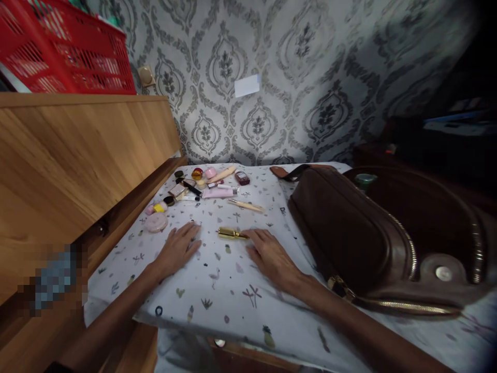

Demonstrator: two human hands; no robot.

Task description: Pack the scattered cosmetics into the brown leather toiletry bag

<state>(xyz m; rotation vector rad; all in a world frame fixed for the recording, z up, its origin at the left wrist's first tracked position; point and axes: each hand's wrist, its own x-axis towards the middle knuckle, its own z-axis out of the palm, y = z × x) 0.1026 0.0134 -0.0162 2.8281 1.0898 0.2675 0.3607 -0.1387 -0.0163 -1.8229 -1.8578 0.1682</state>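
Note:
My left hand [179, 248] lies palm down on the patterned cloth, fingers loosely spread and holding nothing. In front of my right hand [274, 256] is a slim gold cosmetic tube [230, 233], perhaps a lipstick, lying on its side. My right fingertips reach its right end, which they partly cover; the thumb is apart from the fingers. Beyond the tube lies a makeup brush [246, 205] with a pale handle. A pink squeeze tube [219, 192] lies farther back. Left of it are a round pink compact [157, 223] and a small yellow item [159, 207].
A large brown leather bag [341, 228] gapes at the right, a green-lidded item [365, 180] inside. Several small cosmetics, including a dark red bottle [242, 178], lie toward the wall. A wooden cabinet [85, 166] bearing a red basket [89, 57] borders the left side.

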